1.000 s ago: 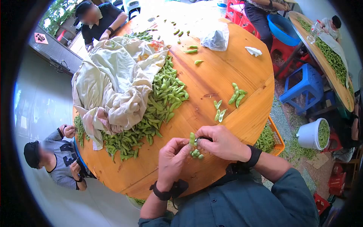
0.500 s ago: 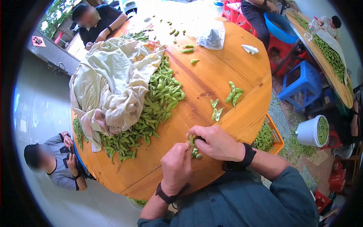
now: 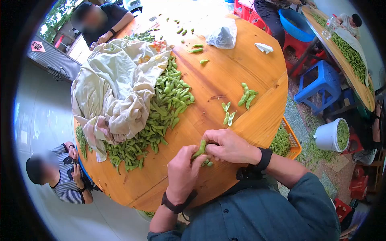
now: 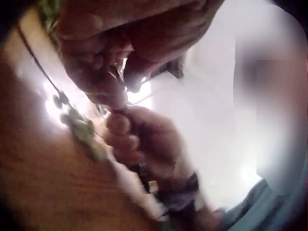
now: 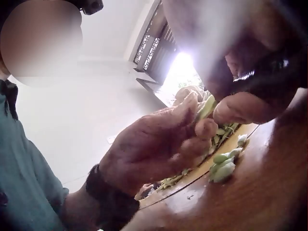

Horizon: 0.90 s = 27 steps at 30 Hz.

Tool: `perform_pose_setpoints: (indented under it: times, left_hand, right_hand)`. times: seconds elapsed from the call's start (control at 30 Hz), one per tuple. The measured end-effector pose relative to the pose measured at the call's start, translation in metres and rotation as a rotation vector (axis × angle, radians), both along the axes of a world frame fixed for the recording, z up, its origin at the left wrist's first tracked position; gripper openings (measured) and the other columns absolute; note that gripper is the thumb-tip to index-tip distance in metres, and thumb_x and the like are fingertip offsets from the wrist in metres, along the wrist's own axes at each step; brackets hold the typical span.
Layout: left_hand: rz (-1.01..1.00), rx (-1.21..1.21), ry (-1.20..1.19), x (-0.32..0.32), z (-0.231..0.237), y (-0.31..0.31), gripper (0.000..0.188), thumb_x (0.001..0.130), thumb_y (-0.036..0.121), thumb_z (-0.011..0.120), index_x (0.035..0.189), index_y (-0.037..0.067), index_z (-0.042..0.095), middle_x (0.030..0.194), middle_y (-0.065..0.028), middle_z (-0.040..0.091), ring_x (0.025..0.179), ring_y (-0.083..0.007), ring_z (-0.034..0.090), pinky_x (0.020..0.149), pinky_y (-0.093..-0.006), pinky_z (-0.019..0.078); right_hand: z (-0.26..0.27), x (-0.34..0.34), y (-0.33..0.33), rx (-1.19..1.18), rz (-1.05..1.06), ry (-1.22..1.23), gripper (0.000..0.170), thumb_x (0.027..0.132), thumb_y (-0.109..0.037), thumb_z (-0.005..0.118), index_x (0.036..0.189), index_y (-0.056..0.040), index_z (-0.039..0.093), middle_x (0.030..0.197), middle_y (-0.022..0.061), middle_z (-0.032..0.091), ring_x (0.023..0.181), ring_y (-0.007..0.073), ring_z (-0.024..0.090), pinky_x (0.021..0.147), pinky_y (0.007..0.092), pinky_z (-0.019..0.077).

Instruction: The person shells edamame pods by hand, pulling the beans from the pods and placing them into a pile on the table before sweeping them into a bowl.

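My left hand (image 3: 183, 170) pinches a green edamame pod (image 3: 200, 148) between thumb and fingertips above the near edge of the table. My right hand (image 3: 233, 147) meets it from the right, its curled fingers and thumb at the pod's other end. In the right wrist view, a dark object (image 5: 262, 74) with a shiny edge lies along the right hand's fingers; what it is cannot be made out. Several shelled green beans (image 5: 222, 168) lie on the wood just under the hands. The left wrist view is dark and blurred, with the fingertips of both hands close together.
A heap of pods (image 3: 169, 98) lies left, partly under a crumpled cloth (image 3: 120, 86). Several loose pods (image 3: 246, 95) and opened pods (image 3: 229, 114) lie ahead. A plastic bag (image 3: 222, 37) is farther back. An orange basket (image 3: 295, 148) stands right, below the table. Two people sit around the table.
The left hand turned over the pod and back, and the pod now leans to the right rather than standing upright. The hands stay together, while the head view shifted slightly.
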State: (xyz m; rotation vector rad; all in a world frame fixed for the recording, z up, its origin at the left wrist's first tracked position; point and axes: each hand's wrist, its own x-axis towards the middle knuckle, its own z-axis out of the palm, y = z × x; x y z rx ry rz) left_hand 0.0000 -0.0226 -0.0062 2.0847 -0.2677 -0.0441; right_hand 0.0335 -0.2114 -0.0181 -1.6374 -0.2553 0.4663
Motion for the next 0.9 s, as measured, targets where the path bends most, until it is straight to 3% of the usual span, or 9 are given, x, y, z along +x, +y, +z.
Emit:
perform_pose_setpoints:
  times: [0.03, 0.07, 0.3, 0.4, 0.5, 0.57, 0.67, 0.8, 0.9]
  left_hand:
    - [-0.074, 0.293, -0.274, 0.001, 0.005, -0.001, 0.019, 0.086, 0.007, 0.072, 0.099, 0.0, 0.06, 0.081, -0.012, 0.065, 0.069, -0.0288, 0.064, 0.062, -0.0373, 0.052]
    - [-0.075, 0.317, -0.293, 0.002, 0.006, -0.002, 0.02, 0.084, 0.007, 0.072, 0.1, 0.001, 0.061, 0.08, -0.0167, 0.061, 0.073, -0.0345, 0.063, 0.062, -0.0402, 0.0511]
    - [-0.082, 0.451, -0.325, 0.002, 0.002, -0.001, 0.013, 0.089, 0.007, 0.067, 0.101, 0.002, 0.062, 0.082, -0.016, 0.062, 0.072, -0.0332, 0.064, 0.062, -0.0402, 0.0508]
    - [-0.065, 0.173, -0.204, 0.001, -0.001, 0.001, 0.011, 0.092, 0.007, 0.065, 0.101, 0.001, 0.063, 0.082, -0.0182, 0.063, 0.069, -0.033, 0.063, 0.062, -0.0382, 0.051]
    - [-0.042, 0.054, -0.03, 0.0, -0.003, 0.004, 0.012, 0.098, 0.011, 0.06, 0.101, 0.0, 0.064, 0.078, -0.013, 0.064, 0.064, -0.0243, 0.062, 0.059, -0.0328, 0.0491]
    - [0.078, -0.248, 0.379, 0.0, -0.004, 0.007, 0.02, 0.103, 0.017, 0.055, 0.101, 0.0, 0.065, 0.073, 0.001, 0.06, 0.059, -0.0056, 0.05, 0.053, -0.0217, 0.0404]
    - [0.064, -0.376, 0.506, 0.003, -0.001, 0.011, 0.024, 0.105, 0.022, 0.052, 0.101, 0.003, 0.065, 0.075, 0.0029, 0.061, 0.058, -0.0027, 0.049, 0.052, -0.0174, 0.0373]
    - [0.123, -0.524, 0.744, 0.006, 0.009, 0.015, 0.021, 0.104, 0.022, 0.054, 0.102, 0.004, 0.064, 0.075, 0.0031, 0.061, 0.058, -0.0021, 0.049, 0.051, -0.0174, 0.0382]
    - [0.108, -0.514, 0.815, 0.005, 0.009, 0.015, 0.016, 0.102, 0.019, 0.056, 0.103, 0.005, 0.064, 0.076, 0.0033, 0.062, 0.058, -0.0012, 0.05, 0.051, -0.0165, 0.0387]
  right_hand:
    - [0.005, 0.0, 0.0, 0.0, 0.013, 0.028, 0.013, 0.083, -0.006, 0.054, 0.089, 0.0034, 0.061, 0.07, 0.0219, 0.063, 0.064, 0.0328, 0.065, 0.059, 0.0401, 0.0507]
    - [0.008, 0.0, 0.0, 0.001, 0.026, 0.055, 0.014, 0.083, -0.008, 0.055, 0.089, 0.0037, 0.061, 0.071, 0.0222, 0.063, 0.065, 0.0339, 0.065, 0.06, 0.041, 0.0505]
    - [0.001, 0.003, 0.003, -0.147, -0.017, -0.243, 0.016, 0.082, -0.011, 0.056, 0.085, 0.0043, 0.06, 0.072, 0.0234, 0.063, 0.066, 0.0367, 0.064, 0.061, 0.0436, 0.0495]
    - [0.002, 0.002, 0.002, -0.127, 0.014, -0.223, 0.015, 0.082, -0.01, 0.056, 0.085, 0.0043, 0.06, 0.072, 0.0231, 0.062, 0.066, 0.036, 0.064, 0.061, 0.0433, 0.0497]
    - [-0.002, 0.003, 0.001, -0.045, 0.039, -0.107, 0.015, 0.084, -0.01, 0.056, 0.087, 0.0035, 0.061, 0.069, 0.0177, 0.064, 0.062, 0.0279, 0.065, 0.058, 0.0392, 0.0512]
    - [0.001, 0.003, 0.001, 0.069, 0.085, 0.176, 0.014, 0.088, -0.01, 0.055, 0.092, 0.0013, 0.062, 0.069, 0.0096, 0.065, 0.06, 0.0174, 0.064, 0.056, 0.0322, 0.0528]
    - [-0.003, 0.004, 0.0, 0.097, 0.124, 0.255, 0.014, 0.091, -0.011, 0.054, 0.096, -0.0006, 0.062, 0.073, 0.0049, 0.066, 0.061, 0.0119, 0.064, 0.055, 0.0274, 0.0536]
    - [-0.003, 0.01, -0.003, 0.152, 0.193, 0.372, 0.015, 0.091, -0.012, 0.054, 0.098, -0.0007, 0.062, 0.075, 0.0038, 0.066, 0.062, 0.0111, 0.064, 0.055, 0.0262, 0.0535]
    - [-0.003, 0.008, 0.0, 0.057, 0.187, 0.35, 0.014, 0.09, -0.01, 0.055, 0.096, -0.0002, 0.062, 0.075, 0.0109, 0.068, 0.061, 0.0205, 0.067, 0.055, 0.0321, 0.0543]
